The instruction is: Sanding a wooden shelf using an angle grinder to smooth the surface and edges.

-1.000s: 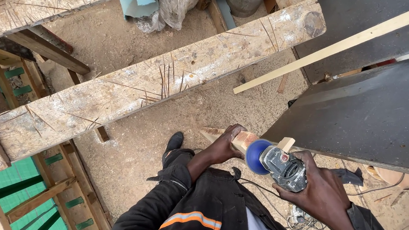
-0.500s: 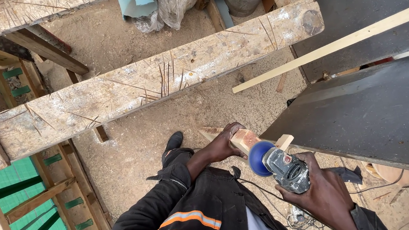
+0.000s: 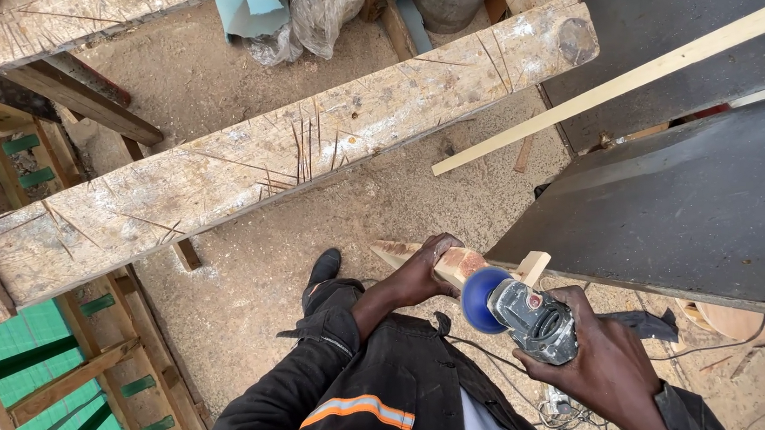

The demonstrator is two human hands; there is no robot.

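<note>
Against the left hand's [image 3: 421,277] wood block [image 3: 458,264], right-hand [image 3: 607,366] grinder [image 3: 518,309].

A short pale wooden block [image 3: 451,263], reddish on one face, is held tilted above the sandy ground, with the blue round disc of a grey handheld power grinder [image 3: 521,312] set against its near end beside a dark panel.

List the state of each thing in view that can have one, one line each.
Left hand: gripping the wood piece.
Wood piece: held against the blue disc.
Right hand: gripping the angle grinder.
Angle grinder: held up, blue disc fitted; spinning cannot be told.
Scarred plank: lying flat, unheld.
</note>
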